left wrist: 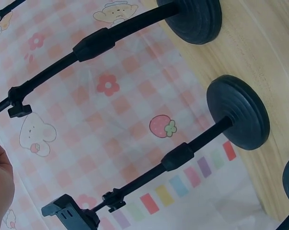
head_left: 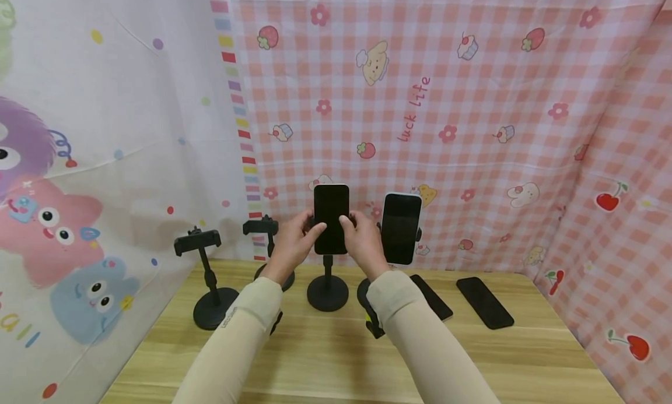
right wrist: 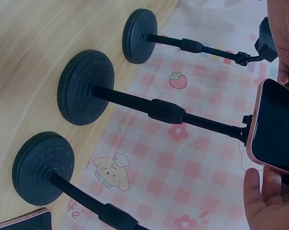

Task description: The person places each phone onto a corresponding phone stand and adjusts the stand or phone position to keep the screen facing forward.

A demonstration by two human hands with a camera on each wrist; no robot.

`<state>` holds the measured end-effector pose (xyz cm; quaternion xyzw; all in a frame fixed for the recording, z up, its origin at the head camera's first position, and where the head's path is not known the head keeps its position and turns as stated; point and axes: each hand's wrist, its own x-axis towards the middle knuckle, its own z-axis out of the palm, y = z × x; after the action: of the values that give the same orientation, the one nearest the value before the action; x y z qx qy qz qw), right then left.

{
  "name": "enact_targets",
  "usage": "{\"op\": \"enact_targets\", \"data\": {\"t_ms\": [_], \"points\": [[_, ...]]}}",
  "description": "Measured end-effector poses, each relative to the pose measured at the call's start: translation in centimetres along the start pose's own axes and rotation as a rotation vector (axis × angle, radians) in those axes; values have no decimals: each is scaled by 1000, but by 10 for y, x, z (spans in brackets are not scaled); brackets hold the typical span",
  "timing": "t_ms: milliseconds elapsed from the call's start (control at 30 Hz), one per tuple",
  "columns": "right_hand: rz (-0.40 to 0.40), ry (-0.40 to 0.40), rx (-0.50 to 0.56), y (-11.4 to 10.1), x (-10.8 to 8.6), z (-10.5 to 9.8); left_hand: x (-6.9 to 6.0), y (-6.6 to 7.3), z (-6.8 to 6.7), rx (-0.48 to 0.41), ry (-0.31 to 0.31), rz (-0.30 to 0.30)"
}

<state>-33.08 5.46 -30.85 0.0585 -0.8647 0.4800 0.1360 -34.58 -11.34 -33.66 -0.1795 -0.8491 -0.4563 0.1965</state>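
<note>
A black-screened smartphone [head_left: 331,220] stands upright in the head of the middle phone stand [head_left: 328,294]. My left hand [head_left: 294,241] holds its left edge, thumb on the front, fingers behind. On the opposite edge my right hand [head_left: 363,241] grips it the same way. The right wrist view shows the phone [right wrist: 278,127] between the left hand [right wrist: 284,38] above and the right hand [right wrist: 271,201] below; its clamp is mostly hidden behind it. Just right of my right hand, a second smartphone [head_left: 401,229] sits tilted on another stand, whose base is partly covered by my sleeve.
Two stands with bare clamps, one far left [head_left: 197,241] and one nearer [head_left: 261,225], stand on the wooden table [head_left: 325,369]. Two dark phones, one by my right sleeve [head_left: 431,297] and one farther right [head_left: 485,302], lie flat. A black part with yellow [head_left: 375,327] shows beside that sleeve.
</note>
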Motion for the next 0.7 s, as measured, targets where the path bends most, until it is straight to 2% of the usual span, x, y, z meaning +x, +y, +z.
{"op": "enact_targets", "data": {"t_ms": [400, 700], "points": [[-10, -3, 21, 4, -4, 1, -4, -3, 2, 4, 14, 31], [-14, -7, 33, 5, -5, 2, -5, -3, 0, -59, -16, -22]]}}
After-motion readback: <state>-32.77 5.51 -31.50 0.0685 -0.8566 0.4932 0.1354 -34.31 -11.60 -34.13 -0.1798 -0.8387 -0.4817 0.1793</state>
